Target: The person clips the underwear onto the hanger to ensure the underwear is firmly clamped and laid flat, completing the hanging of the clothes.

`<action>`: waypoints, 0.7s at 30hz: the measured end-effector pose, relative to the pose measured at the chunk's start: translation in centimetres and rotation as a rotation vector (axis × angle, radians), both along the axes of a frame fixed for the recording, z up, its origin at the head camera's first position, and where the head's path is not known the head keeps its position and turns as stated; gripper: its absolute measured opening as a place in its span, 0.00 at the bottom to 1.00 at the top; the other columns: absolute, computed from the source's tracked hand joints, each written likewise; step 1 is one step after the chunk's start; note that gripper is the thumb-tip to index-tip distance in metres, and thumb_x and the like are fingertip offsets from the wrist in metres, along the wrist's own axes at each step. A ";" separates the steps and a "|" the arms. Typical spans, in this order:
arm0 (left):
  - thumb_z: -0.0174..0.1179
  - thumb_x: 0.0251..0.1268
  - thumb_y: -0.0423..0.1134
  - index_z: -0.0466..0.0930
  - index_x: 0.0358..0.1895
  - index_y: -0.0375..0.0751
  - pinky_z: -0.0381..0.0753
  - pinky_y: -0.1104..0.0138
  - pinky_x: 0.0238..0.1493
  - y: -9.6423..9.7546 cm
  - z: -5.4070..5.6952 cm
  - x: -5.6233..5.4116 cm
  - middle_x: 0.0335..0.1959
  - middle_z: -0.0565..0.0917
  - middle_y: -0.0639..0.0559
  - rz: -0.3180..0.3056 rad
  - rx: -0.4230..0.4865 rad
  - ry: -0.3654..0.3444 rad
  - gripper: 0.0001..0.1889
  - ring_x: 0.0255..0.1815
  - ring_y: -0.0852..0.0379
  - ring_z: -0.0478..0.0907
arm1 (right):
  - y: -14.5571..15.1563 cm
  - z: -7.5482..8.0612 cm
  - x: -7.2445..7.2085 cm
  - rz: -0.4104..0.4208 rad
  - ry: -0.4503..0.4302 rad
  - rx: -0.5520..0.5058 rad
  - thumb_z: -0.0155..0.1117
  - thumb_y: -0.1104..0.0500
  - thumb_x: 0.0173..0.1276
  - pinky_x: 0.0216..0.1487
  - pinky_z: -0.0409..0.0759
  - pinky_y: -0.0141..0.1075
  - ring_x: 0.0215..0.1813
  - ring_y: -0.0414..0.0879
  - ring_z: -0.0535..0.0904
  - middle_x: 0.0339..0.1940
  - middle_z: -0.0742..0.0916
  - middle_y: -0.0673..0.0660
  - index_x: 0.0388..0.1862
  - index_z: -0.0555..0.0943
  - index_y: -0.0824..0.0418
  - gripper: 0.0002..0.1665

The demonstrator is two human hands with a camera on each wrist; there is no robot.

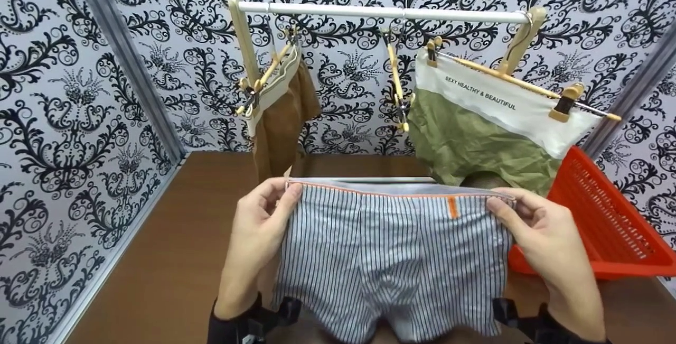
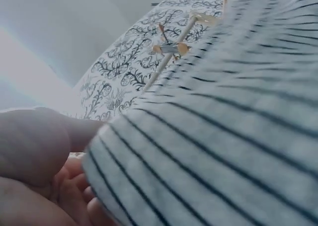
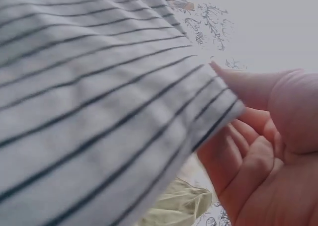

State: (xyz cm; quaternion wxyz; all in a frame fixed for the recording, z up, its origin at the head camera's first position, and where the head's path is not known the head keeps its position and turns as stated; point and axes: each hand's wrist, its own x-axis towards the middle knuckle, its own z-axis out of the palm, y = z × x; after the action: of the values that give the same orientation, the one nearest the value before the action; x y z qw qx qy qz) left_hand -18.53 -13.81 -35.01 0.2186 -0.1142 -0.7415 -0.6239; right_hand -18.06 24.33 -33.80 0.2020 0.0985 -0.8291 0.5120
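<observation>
A pair of striped boxer briefs (image 1: 391, 249), pale with dark vertical lines and an orange-edged waistband, hangs spread out between both hands in the head view. My left hand (image 1: 261, 222) pinches the waistband's left corner between thumb and fingers. At the opposite corner my right hand (image 1: 544, 233) pinches it the same way. The left wrist view has the striped cloth (image 2: 208, 136) close up beside the left hand (image 2: 44, 161). Cloth (image 3: 99, 97) also fills much of the right wrist view, with the right hand (image 3: 268, 146) at its edge.
Behind stands a rack with a white rail (image 1: 380, 11). Brown underwear (image 1: 285, 117) and green-and-white underwear (image 1: 486, 117) hang there from clip hangers. A bare clip hanger (image 1: 395, 77) hangs between them. At right, a red basket (image 1: 607, 217) sits on the brown table (image 1: 174, 238).
</observation>
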 end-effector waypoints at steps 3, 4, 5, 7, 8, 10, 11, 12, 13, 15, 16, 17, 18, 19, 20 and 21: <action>0.62 0.73 0.35 0.85 0.43 0.35 0.79 0.67 0.33 -0.4 -0.3 -0.2 0.31 0.83 0.48 -0.038 -0.101 -0.065 0.06 0.30 0.56 0.78 | 0.2 -0.5 -0.4 0.045 -0.010 0.118 0.66 0.61 0.73 0.32 0.78 0.28 0.30 0.42 0.82 0.34 0.89 0.55 0.51 0.86 0.61 0.10; 0.62 0.73 0.34 0.85 0.42 0.36 0.79 0.66 0.35 -0.6 -0.5 -0.3 0.32 0.84 0.49 -0.047 -0.143 -0.090 0.05 0.31 0.56 0.79 | 0.2 -0.7 -0.7 0.061 -0.017 0.157 0.66 0.60 0.73 0.33 0.77 0.28 0.30 0.41 0.82 0.34 0.88 0.54 0.50 0.86 0.60 0.10; 0.61 0.73 0.34 0.85 0.42 0.37 0.78 0.65 0.36 -0.7 -0.8 -0.5 0.32 0.84 0.50 -0.049 -0.191 -0.110 0.05 0.31 0.56 0.78 | 0.2 -1.0 -1.0 0.073 -0.025 0.191 0.66 0.60 0.73 0.34 0.77 0.26 0.31 0.40 0.82 0.35 0.88 0.54 0.50 0.86 0.59 0.10; 0.61 0.72 0.34 0.84 0.42 0.38 0.77 0.63 0.38 -0.9 -1.5 -1.0 0.31 0.83 0.52 -0.041 -0.297 -0.130 0.04 0.31 0.57 0.77 | 0.3 -1.7 -1.7 0.084 -0.040 0.256 0.66 0.58 0.74 0.37 0.76 0.24 0.35 0.38 0.83 0.37 0.88 0.53 0.49 0.86 0.59 0.09; 0.61 0.72 0.33 0.84 0.42 0.39 0.77 0.61 0.39 -1.0 -2.0 -1.4 0.31 0.83 0.53 -0.039 -0.347 -0.132 0.04 0.32 0.57 0.77 | 0.3 -2.0 -2.1 0.083 -0.047 0.291 0.66 0.57 0.73 0.39 0.77 0.24 0.37 0.39 0.83 0.38 0.88 0.53 0.49 0.87 0.59 0.10; 0.61 0.71 0.33 0.84 0.42 0.39 0.78 0.59 0.40 -1.0 -2.8 -2.0 0.31 0.83 0.54 -0.037 -0.437 -0.130 0.03 0.32 0.58 0.77 | 0.2 -2.8 -2.8 0.077 -0.054 0.355 0.67 0.57 0.73 0.42 0.78 0.27 0.41 0.40 0.84 0.40 0.89 0.53 0.49 0.87 0.59 0.10; 0.61 0.71 0.33 0.84 0.42 0.39 0.78 0.59 0.41 -1.0 -3.2 -2.3 0.31 0.83 0.54 -0.041 -0.472 -0.126 0.03 0.32 0.58 0.77 | 0.2 -3.2 -3.2 0.074 -0.054 0.389 0.67 0.56 0.73 0.44 0.79 0.29 0.43 0.41 0.84 0.41 0.89 0.52 0.48 0.87 0.59 0.10; 0.62 0.70 0.32 0.84 0.41 0.39 0.78 0.58 0.41 -1.0 -3.6 -2.6 0.31 0.83 0.54 -0.048 -0.495 -0.121 0.03 0.32 0.58 0.77 | 0.2 -3.5 -3.5 0.073 -0.060 0.419 0.67 0.55 0.73 0.44 0.80 0.31 0.43 0.43 0.84 0.41 0.89 0.52 0.48 0.87 0.59 0.10; 0.62 0.70 0.32 0.84 0.41 0.39 0.78 0.58 0.40 -0.9 -4.0 -2.9 0.32 0.83 0.54 -0.054 -0.514 -0.116 0.03 0.32 0.58 0.77 | 0.2 -3.9 -3.8 0.077 -0.061 0.445 0.67 0.55 0.73 0.45 0.81 0.35 0.44 0.45 0.85 0.41 0.90 0.53 0.48 0.87 0.59 0.11; 0.62 0.70 0.32 0.84 0.41 0.39 0.77 0.57 0.40 -0.7 -4.6 -3.3 0.32 0.83 0.54 -0.052 -0.545 -0.111 0.02 0.32 0.57 0.77 | 0.1 -4.5 -4.3 0.088 -0.060 0.476 0.68 0.57 0.73 0.46 0.81 0.43 0.45 0.49 0.85 0.42 0.90 0.54 0.47 0.87 0.60 0.10; 0.62 0.70 0.32 0.83 0.40 0.39 0.77 0.57 0.40 -0.6 -4.9 -3.5 0.32 0.84 0.54 -0.048 -0.551 -0.113 0.02 0.33 0.57 0.77 | 0.0 -4.8 -4.6 0.092 -0.060 0.486 0.68 0.57 0.72 0.47 0.80 0.46 0.45 0.50 0.85 0.41 0.90 0.54 0.47 0.87 0.60 0.09; 0.62 0.69 0.32 0.83 0.40 0.39 0.77 0.57 0.40 -0.5 -5.2 -3.7 0.32 0.84 0.53 -0.035 -0.563 -0.105 0.02 0.33 0.56 0.78 | 0.0 -5.1 -4.9 0.094 -0.062 0.495 0.67 0.58 0.72 0.47 0.80 0.48 0.46 0.51 0.85 0.41 0.90 0.55 0.47 0.87 0.60 0.09; 0.62 0.69 0.32 0.83 0.40 0.38 0.77 0.57 0.40 -0.4 -5.5 -4.0 0.32 0.84 0.53 -0.026 -0.568 -0.103 0.02 0.33 0.56 0.77 | -0.1 -5.4 -5.2 0.094 -0.064 0.502 0.67 0.58 0.72 0.48 0.79 0.50 0.46 0.53 0.85 0.41 0.90 0.56 0.47 0.87 0.61 0.09; 0.62 0.69 0.32 0.83 0.40 0.38 0.77 0.56 0.40 -0.4 -5.8 -4.2 0.32 0.84 0.53 -0.015 -0.577 -0.105 0.02 0.33 0.55 0.77 | -0.1 -5.7 -5.5 0.093 -0.065 0.506 0.67 0.59 0.72 0.48 0.79 0.52 0.46 0.53 0.84 0.41 0.89 0.56 0.46 0.87 0.61 0.08; 0.62 0.69 0.32 0.83 0.40 0.38 0.77 0.56 0.40 -0.3 -6.0 -4.4 0.32 0.84 0.52 -0.007 -0.584 -0.108 0.02 0.33 0.55 0.77 | -0.2 -6.0 -5.8 0.088 -0.070 0.510 0.67 0.60 0.72 0.48 0.78 0.53 0.45 0.54 0.84 0.40 0.89 0.56 0.46 0.87 0.61 0.08; 0.62 0.69 0.32 0.83 0.40 0.37 0.77 0.56 0.40 -0.3 -6.3 -4.6 0.32 0.84 0.52 -0.006 -0.584 -0.111 0.02 0.32 0.55 0.77 | -0.3 -6.2 -6.0 0.086 -0.078 0.513 0.67 0.60 0.72 0.48 0.78 0.53 0.45 0.55 0.84 0.40 0.89 0.56 0.45 0.86 0.61 0.07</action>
State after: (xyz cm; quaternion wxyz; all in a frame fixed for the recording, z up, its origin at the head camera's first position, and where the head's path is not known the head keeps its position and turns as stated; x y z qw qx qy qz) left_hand -23.17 -14.13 -41.35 0.1338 -0.1399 -0.9002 -0.3901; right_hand -24.07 24.04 -40.05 0.1163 0.1618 -0.9340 0.2965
